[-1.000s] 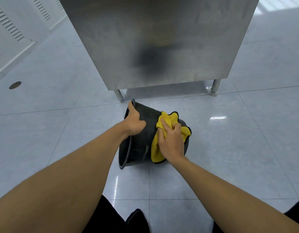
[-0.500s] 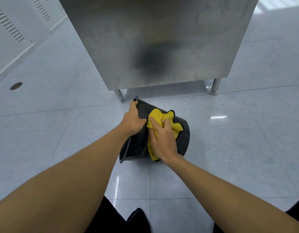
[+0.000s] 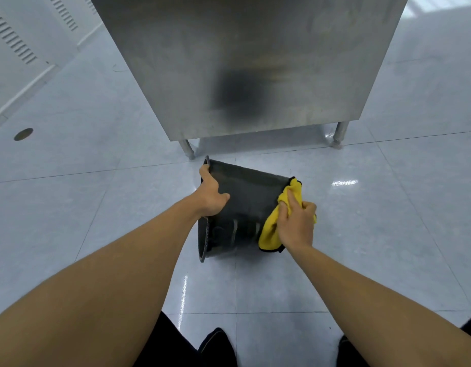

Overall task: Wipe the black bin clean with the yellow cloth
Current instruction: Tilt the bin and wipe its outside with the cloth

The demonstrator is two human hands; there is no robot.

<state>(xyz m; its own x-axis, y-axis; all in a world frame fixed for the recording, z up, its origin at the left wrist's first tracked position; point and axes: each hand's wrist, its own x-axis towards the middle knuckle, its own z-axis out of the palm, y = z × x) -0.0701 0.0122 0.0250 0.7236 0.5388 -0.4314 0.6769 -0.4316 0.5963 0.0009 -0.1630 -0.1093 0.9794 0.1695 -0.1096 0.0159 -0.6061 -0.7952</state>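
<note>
The black bin (image 3: pixel 249 197) lies tipped on its side on the tiled floor, its open rim facing left and its base to the right. My left hand (image 3: pixel 211 193) grips the rim at the top left. My right hand (image 3: pixel 296 222) presses the bunched yellow cloth (image 3: pixel 270 231) against the bin's base end on the right. Part of the cloth hangs down beside the bin. The bin's inside is hidden.
A steel cabinet (image 3: pixel 250 62) on short legs (image 3: pixel 188 151) stands just behind the bin. A round floor drain (image 3: pixel 23 134) lies far left. White louvred panels (image 3: pixel 14 41) line the left wall. My dark shoes (image 3: pixel 215 345) are at the bottom edge.
My right hand has slid the yellow cloth from the bin's middle side wall rightward to its base end. My left hand has stayed on the rim.
</note>
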